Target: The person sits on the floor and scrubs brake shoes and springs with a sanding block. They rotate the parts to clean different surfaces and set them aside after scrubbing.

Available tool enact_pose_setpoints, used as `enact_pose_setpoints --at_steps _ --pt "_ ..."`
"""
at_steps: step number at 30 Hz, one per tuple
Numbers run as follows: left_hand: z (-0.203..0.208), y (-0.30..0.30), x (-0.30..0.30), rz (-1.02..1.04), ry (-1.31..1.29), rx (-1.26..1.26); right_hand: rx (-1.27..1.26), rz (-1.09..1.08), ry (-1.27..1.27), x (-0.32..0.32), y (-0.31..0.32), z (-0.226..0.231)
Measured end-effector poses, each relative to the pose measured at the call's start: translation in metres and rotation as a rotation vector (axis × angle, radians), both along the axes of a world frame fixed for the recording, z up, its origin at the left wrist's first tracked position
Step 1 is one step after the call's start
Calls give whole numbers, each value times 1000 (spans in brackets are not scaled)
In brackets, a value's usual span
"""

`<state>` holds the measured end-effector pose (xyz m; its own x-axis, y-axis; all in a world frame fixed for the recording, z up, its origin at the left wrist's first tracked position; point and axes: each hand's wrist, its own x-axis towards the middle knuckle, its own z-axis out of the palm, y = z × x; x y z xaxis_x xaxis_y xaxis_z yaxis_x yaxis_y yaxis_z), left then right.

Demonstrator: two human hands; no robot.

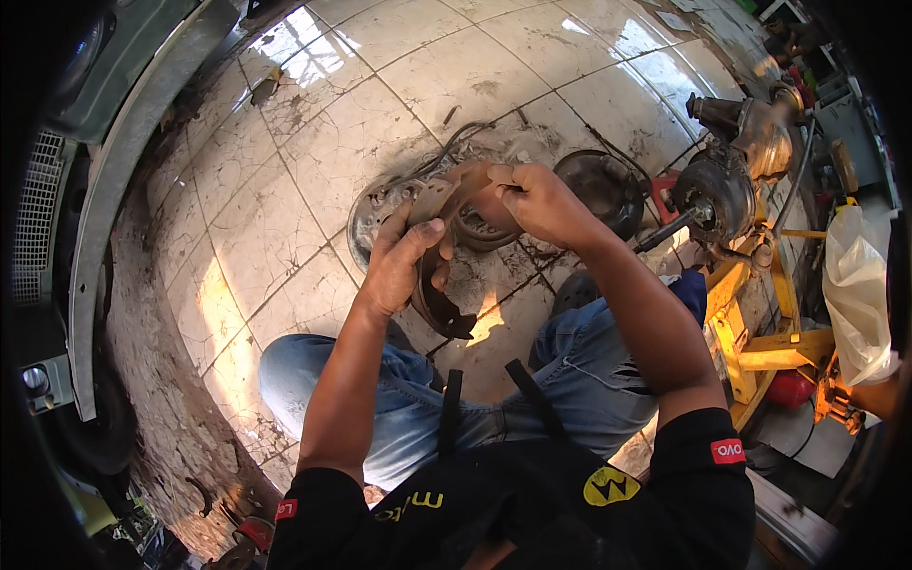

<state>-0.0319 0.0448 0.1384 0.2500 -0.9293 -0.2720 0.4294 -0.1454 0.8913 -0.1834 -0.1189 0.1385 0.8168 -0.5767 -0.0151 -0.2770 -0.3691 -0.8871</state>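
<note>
My left hand (399,256) is wrapped round a rusty, curved brake shoe (443,309), held above the floor between my knees. The shoe's lower end hangs below my fingers, and its upper part arcs toward my other hand. My right hand (546,204) is closed in a pinch on a thin reddish-brown piece (492,207) against the shoe's far end. It looks like a sheet of sandpaper, though its edges are partly hidden. Just beyond my left hand, a round metal backing plate (363,223) lies on the tiles, partly covered by my hands and the shoe.
A dark round drum (598,185) lies on the tiled floor (313,190) beyond my right forearm. At right, a greasy axle housing (765,142) rests by a yellow stand (784,353), near a white plastic bag (855,275). A vehicle's metal bumper (95,218) curves along the left.
</note>
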Motion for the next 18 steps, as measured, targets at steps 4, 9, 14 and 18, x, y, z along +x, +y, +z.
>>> enact_pose_setpoints --at_steps 4,9,14,18 --pt "2 2 1 -20 -5 -13 -351 10 -80 -6 -2 -21" --pt "-5 7 -1 -82 -283 119 -778 169 231 -8 -2 -18" --pt "-4 5 4 -44 -103 -15 -482 35 114 -11 -15 -25" --pt "7 1 3 -46 31 -87 -199 -45 103 -12 -20 -6"
